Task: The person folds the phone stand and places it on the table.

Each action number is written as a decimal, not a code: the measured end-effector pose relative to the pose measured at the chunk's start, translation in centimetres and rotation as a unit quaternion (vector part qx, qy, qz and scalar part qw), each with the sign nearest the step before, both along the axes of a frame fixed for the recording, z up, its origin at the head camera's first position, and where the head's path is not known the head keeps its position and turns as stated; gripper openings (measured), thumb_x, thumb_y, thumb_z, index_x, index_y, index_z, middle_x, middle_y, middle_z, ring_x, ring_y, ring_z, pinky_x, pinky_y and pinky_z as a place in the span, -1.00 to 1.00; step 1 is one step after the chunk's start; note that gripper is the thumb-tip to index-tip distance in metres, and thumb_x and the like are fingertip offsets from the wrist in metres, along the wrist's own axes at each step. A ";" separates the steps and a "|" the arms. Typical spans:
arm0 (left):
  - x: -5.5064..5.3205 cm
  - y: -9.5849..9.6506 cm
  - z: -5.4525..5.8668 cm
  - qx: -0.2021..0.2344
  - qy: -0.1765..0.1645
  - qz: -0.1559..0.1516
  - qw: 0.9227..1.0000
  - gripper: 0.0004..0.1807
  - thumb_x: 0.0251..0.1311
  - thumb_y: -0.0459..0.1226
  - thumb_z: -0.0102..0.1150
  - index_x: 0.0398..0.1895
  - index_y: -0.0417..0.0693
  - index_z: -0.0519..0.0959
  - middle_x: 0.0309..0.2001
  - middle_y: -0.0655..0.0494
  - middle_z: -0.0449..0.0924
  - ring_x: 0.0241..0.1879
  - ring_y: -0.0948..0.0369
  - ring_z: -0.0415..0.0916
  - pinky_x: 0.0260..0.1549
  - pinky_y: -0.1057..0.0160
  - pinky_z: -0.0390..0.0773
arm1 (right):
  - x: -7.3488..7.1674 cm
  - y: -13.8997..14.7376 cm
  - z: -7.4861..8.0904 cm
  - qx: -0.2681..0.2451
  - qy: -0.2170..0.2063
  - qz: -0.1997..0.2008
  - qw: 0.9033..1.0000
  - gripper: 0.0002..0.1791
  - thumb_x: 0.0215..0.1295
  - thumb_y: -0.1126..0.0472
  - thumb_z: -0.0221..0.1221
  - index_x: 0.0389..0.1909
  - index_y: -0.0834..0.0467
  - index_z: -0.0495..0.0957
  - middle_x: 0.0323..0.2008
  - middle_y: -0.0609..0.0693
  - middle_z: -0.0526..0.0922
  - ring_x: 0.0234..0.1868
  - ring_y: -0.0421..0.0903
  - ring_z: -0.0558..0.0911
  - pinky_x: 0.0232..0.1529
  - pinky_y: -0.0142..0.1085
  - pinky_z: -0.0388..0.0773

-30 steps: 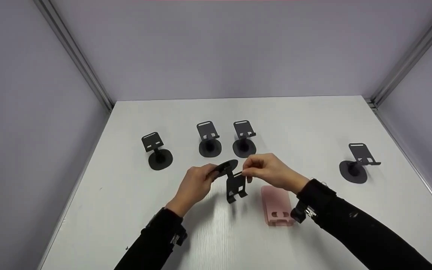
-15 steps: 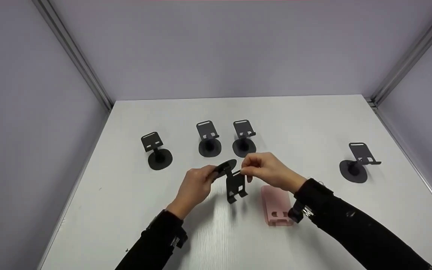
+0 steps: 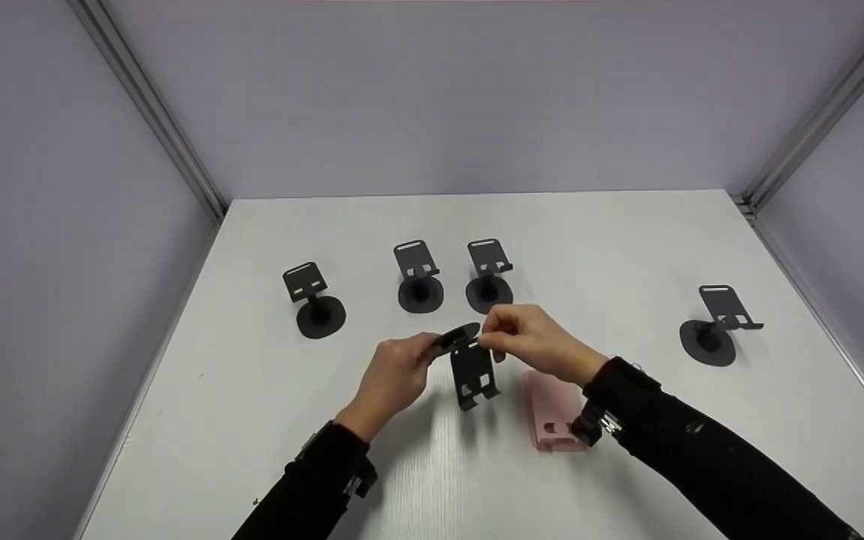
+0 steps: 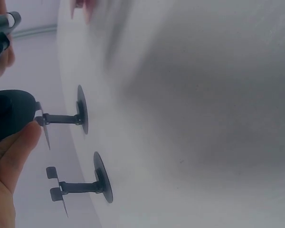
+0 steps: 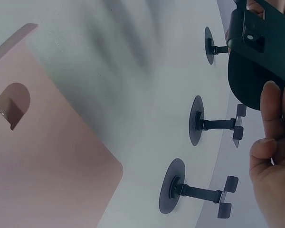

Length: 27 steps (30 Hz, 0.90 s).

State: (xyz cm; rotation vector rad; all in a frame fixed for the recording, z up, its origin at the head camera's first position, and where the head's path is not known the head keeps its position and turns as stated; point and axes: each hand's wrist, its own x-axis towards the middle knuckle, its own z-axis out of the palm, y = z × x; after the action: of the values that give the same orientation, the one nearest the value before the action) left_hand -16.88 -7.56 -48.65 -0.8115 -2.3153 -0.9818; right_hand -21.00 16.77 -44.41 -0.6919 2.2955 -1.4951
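Note:
In the head view a black phone stand (image 3: pixel 471 369) is held above the table between both hands. My left hand (image 3: pixel 394 376) grips its round base (image 4: pixel 20 111), which is tilted and raised at the left. With thumb and fingers, my right hand (image 3: pixel 535 341) pinches the slotted edge of the stand's plate, whose two hooked lips point downward. In the right wrist view the plate (image 5: pixel 270 47) overlaps the base, and the hinge shows beside it. A pink phone stand (image 3: pixel 550 401) lies folded on the table beneath the right wrist.
Two black phone stands, one at back centre (image 3: pixel 420 289) and another just right of it (image 3: pixel 489 289), stand upright. Others stand at the left (image 3: pixel 319 315) and right (image 3: pixel 709 341). The white table (image 3: pixel 237 420) is bordered by pale walls.
The held stand's plate has folded closer to its base, and the gap at the hinge has narrowed. My right hand has shifted slightly left. The other stands stay put.

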 end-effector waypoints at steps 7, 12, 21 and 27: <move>0.1 0.0 -0.1 -0.002 0.024 -0.008 1.000 -0.94 0.24 -0.47 0.31 -0.28 -0.17 0.66 -0.38 0.05 0.75 -0.43 0.15 0.72 -0.46 0.20 0.66 | 0.0 -0.4 0.0 0.006 -0.017 -0.014 1.000 -0.85 0.34 0.25 0.30 -0.38 0.21 0.57 -0.54 -0.01 0.59 -0.45 -0.11 0.57 -0.37 -0.37 0.45; 0.2 0.0 0.0 -0.005 0.042 -0.010 0.999 -0.92 0.24 -0.48 0.30 -0.30 -0.16 0.65 -0.40 0.07 0.75 -0.46 0.15 0.72 -0.50 0.21 0.65 | 0.0 -0.5 -0.1 0.007 -0.032 -0.016 0.999 -0.85 0.34 0.25 0.30 -0.37 0.22 0.55 -0.54 -0.03 0.59 -0.45 -0.11 0.57 -0.37 -0.34 0.47; 0.3 0.0 0.1 0.000 0.040 -0.010 0.999 -0.92 0.23 -0.48 0.31 -0.31 -0.15 0.66 -0.41 0.07 0.75 -0.45 0.16 0.72 -0.49 0.21 0.65 | 0.0 -0.6 -0.1 0.011 -0.049 -0.025 0.998 -0.83 0.34 0.21 0.30 -0.36 0.20 0.55 -0.54 -0.06 0.59 -0.45 -0.11 0.56 -0.42 -0.38 0.40; 0.3 -0.1 0.0 0.009 0.018 -0.011 1.000 -0.94 0.23 -0.47 0.32 -0.29 -0.18 0.68 -0.38 0.04 0.76 -0.41 0.15 0.73 -0.44 0.20 0.67 | 0.0 -0.6 0.0 0.016 -0.052 -0.029 0.998 -0.81 0.35 0.18 0.31 -0.37 0.18 0.53 -0.54 -0.06 0.59 -0.46 -0.12 0.56 -0.43 -0.39 0.35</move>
State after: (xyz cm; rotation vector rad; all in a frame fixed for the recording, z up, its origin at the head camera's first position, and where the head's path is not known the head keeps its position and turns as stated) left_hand -16.55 -7.62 -48.61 -0.8412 -2.2688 -0.9892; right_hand -21.04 16.13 -44.39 -0.5308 2.2726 -1.4799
